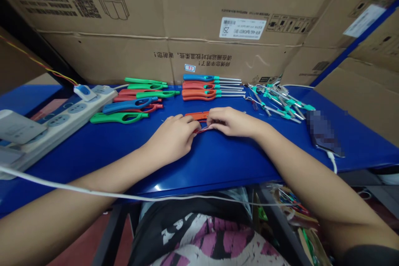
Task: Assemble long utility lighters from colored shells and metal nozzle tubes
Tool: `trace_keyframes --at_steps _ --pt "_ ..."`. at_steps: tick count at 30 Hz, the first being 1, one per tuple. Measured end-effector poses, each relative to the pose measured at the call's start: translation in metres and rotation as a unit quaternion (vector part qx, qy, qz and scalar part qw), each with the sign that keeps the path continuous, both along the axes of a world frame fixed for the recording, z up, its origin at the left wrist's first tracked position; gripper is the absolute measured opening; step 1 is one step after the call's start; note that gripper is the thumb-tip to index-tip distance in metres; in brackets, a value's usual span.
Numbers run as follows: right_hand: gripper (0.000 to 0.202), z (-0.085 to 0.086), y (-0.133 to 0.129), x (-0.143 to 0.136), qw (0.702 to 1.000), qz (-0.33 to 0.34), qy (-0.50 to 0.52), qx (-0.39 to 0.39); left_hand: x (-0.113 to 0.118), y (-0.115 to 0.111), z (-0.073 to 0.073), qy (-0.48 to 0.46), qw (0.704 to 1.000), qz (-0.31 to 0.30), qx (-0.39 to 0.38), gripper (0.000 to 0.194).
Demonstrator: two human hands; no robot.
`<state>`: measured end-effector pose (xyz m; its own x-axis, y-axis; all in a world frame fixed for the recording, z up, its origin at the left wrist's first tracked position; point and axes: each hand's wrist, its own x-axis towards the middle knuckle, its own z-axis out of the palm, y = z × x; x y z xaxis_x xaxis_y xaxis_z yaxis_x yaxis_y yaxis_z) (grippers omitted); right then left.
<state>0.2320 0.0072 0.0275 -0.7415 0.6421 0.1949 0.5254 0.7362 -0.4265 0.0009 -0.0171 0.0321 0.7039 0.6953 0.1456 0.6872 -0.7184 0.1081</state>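
Note:
An orange-red long-neck lighter (pixel 195 115) lies in front of me on the blue table, partly hidden by my fingers. My left hand (pixel 177 138) closes on its near left side, fingertips pressed at a red edge. From the other side my right hand (pixel 229 122) pinches it, thumb and fingers together. Behind the hands sits a row of lighters (pixel 199 94) with blue, red and orange handles and metal tubes. To the left are loose green, red and blue handles (pixel 124 117) without tubes. Right of the row lies a tangle of metal tubes (pixel 280 102) with teal ends and thin wires.
A white power strip (pixel 75 110) with plugs runs along the left. A white cable (pixel 149 198) crosses low in front of me. On the right, a phone (pixel 324 133) has a charging cable attached. A printed cardboard box (pixel 124 45) walls off the back.

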Motion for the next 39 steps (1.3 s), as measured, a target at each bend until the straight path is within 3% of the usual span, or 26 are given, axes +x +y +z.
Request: trace_keyframes --at_steps 8,16,26,39 --pt "0.014 -0.001 0.001 -0.002 1.000 -0.003 -0.001 0.020 -0.002 0.005 0.000 -0.010 1.000 -0.029 -0.007 0.024" --pt "0.008 -0.004 0.004 0.003 0.999 -0.004 0.036 -0.021 -0.003 0.004 -0.001 -0.010 0.999 -0.035 0.000 0.024" --pt "0.011 0.006 -0.002 0.004 0.998 0.008 0.036 -0.050 0.006 -0.012 0.000 0.109 0.990 -0.032 0.083 0.030" --pt "0.019 0.013 -0.004 0.007 0.998 0.021 0.035 -0.052 0.003 -0.009 0.000 0.058 0.998 -0.004 0.040 0.030"
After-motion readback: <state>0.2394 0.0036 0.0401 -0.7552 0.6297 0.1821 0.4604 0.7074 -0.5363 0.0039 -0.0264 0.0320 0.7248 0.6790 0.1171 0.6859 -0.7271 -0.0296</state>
